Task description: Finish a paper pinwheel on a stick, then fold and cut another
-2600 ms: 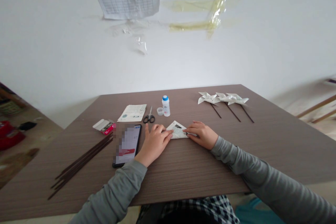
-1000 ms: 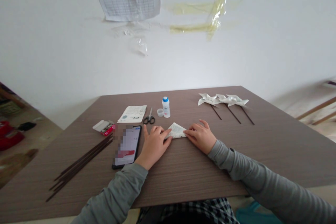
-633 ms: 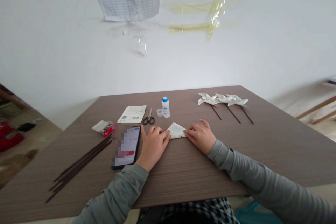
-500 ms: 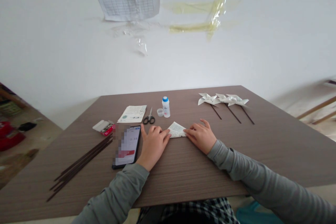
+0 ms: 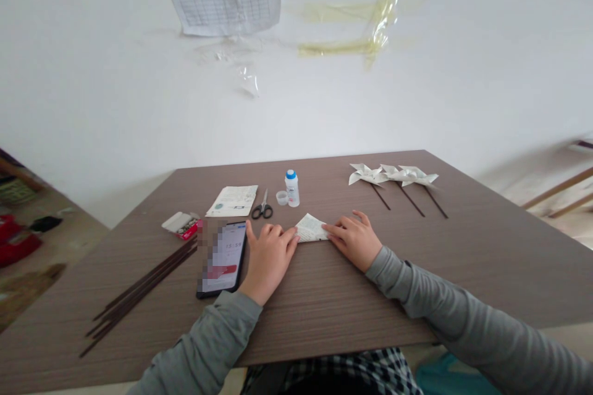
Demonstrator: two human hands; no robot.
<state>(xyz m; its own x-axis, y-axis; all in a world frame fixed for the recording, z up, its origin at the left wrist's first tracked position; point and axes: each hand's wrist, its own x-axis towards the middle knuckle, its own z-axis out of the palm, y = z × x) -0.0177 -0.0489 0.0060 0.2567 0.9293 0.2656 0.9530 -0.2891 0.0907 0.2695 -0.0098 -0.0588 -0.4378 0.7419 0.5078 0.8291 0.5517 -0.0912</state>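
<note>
A sheet of printed paper folded into a triangle (image 5: 310, 228) lies on the table between my hands, its point facing the wall. My left hand (image 5: 271, 258) pinches its left corner with thumb and fingertips. At the right corner, my right hand (image 5: 354, 237) holds the paper in the same way, its little finger raised. Just beyond the paper stand a white glue bottle with a blue top (image 5: 292, 190) and a small clear cap (image 5: 282, 198). Black-handled scissors (image 5: 262, 210) rest left of the cap.
A phone (image 5: 223, 259) lies beside my left hand. Further left are dark thin sticks (image 5: 139, 290) and an opened red and white box (image 5: 183, 225). Stacked paper (image 5: 232, 201) sits behind the phone. Several paper pinwheels (image 5: 368, 175) on sticks lie at the back right of the table (image 5: 440, 271).
Almost nothing differs. Both hands stay at the folded paper's corners, and the whole view has shifted very slightly.
</note>
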